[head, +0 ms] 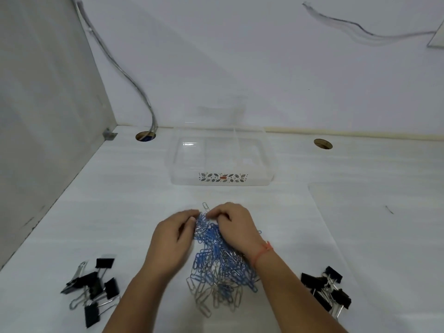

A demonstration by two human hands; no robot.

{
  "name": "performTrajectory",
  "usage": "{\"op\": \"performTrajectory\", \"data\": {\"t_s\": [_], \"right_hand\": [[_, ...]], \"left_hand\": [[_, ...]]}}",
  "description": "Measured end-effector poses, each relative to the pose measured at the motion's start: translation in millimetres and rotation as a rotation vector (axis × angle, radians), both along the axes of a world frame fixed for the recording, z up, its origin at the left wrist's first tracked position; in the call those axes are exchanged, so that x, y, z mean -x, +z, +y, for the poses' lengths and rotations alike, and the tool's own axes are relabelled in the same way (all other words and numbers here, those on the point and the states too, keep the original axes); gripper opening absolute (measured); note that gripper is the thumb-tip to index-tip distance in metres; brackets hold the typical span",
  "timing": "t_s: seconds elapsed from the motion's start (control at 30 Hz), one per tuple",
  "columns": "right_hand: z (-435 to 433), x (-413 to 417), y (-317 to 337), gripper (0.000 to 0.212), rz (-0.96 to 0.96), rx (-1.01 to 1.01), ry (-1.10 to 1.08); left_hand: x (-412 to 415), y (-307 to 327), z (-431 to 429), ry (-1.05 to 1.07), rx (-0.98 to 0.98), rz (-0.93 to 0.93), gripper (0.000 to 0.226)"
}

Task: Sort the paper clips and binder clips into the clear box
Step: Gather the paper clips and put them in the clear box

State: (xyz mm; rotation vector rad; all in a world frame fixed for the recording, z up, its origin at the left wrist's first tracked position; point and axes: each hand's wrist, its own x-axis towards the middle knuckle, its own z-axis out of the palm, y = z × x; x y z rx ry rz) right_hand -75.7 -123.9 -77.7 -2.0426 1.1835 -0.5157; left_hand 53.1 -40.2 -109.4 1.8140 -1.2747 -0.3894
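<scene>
head view looks down on a white table (120, 207) where a heap of blue and silver paper clips (216, 275) lies just in front of the person. the left hand (171, 241) and the right hand (231, 224) meet at the far end of the heap. both have their fingers curled in, pinching into the tangle; how many clips either one has, i cannot tell. one silver clip sticks up between the two hands. the clear box (187, 180) stands well beyond the heap, near the back wall, open on top with nothing visible inside. faint lines suggest dividers, though the plastic is hard to read. black binder clips (92, 288) lie scattered to the left of the heap, and more binder clips (324, 290) sit in a clump to the right, none of them touched.

the main risk, as i judge it, is the tangle itself. the clips look hooked through one another, so a lift could drag up a long chain, and loose ones could drop on the table on the way to the box. pulling hard to separate them could fling clips sideways into the binder clips or off the near edge. a hurried handful could also land in the wrong compartment.
</scene>
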Motion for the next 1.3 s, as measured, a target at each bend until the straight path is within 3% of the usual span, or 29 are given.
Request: {"op": "performTrajectory", "data": {"t_s": [0.13, 0.23, 0.5, 0.63, 0.77, 0.83, 0.93, 1.03, 1.2, 1.3], "right_hand": [[-9, -25, -2, 0.036, 0.095, 0.111, 0.001], [-7, -34, -2, 0.035, 0.125, 0.103, 0.048], [18, 7, 11, 0.036, 0.138, 0.104, 0.153], [17, 54, 26, 0.036, 0.134, 0.135, -0.054], [10, 78, 27, 0.053, 0.471, 0.001, -0.087], [16, 65, 25, 0.051, 0.415, -0.087, -0.051], [27, 44, 23, 0.045, 0.389, -0.060, 0.022], [34, 56, 37, 0.058, 0.422, -0.081, 0.071], [48, 97, 46, 0.073, 0.702, -0.140, 0.096], [56, 87, 36, 0.067, 0.590, -0.209, 0.062]], "left_hand": [[-7, -4, -6, 0.170, 0.000, -0.141, 0.037], [-9, -6, -14, 0.115, -0.079, -0.186, 0.037], [8, 3, 17, 0.022, -0.006, 0.021, 0.041], [18, 10, 44, 0.008, -0.029, 0.214, 0.043], [16, 13, 67, 0.043, -0.037, 0.043, 0.045], [18, 15, 72, -0.013, -0.110, 0.048, 0.051], [30, 15, 76, -0.091, -0.179, 0.039, 0.062], [35, 20, 85, -0.163, -0.170, 0.027, 0.076], [25, 9, 93, -0.198, -0.355, -0.192, 0.110], [24, 1, 84, -0.139, -0.386, -0.272, 0.110]]}}
